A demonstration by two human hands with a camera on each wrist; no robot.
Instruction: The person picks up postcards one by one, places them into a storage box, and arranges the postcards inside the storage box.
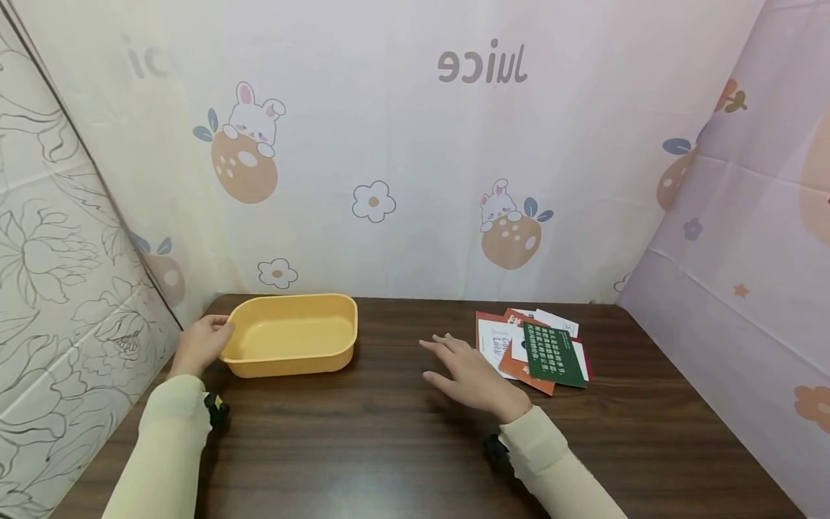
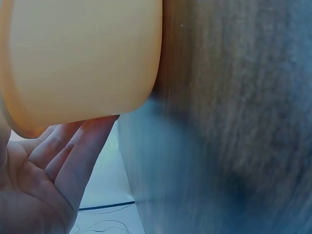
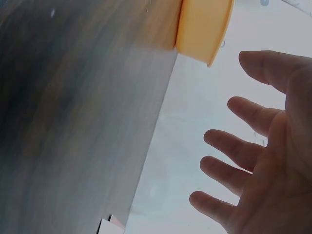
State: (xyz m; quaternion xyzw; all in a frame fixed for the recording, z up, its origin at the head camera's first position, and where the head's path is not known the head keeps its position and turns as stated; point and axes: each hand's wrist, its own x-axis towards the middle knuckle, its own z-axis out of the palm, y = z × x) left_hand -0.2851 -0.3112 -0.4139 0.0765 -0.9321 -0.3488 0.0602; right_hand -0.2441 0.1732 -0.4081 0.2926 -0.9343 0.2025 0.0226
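A yellow oval-cornered plastic basin (image 1: 295,364) stands at the back left of the dark wooden table. My left hand (image 1: 202,342) grips its left rim, with the fingers (image 2: 83,146) along the outer wall in the left wrist view. Spread fingers and nothing held: so my right hand (image 1: 470,375) hovers over the table, just left of a loose pile of cards. On top of that pile lies a green card (image 1: 556,357) with white writing. Under it, an orange card (image 1: 541,384), a "Good Luck" card (image 1: 493,344) and several others overlap.
A printed curtain (image 1: 415,144) with rabbits and fruit hangs along the table's back edge. More patterned cloth closes in the left side (image 1: 65,252) and the right side (image 1: 746,288). Brown tabletop (image 1: 389,432) lies between the basin and the cards.
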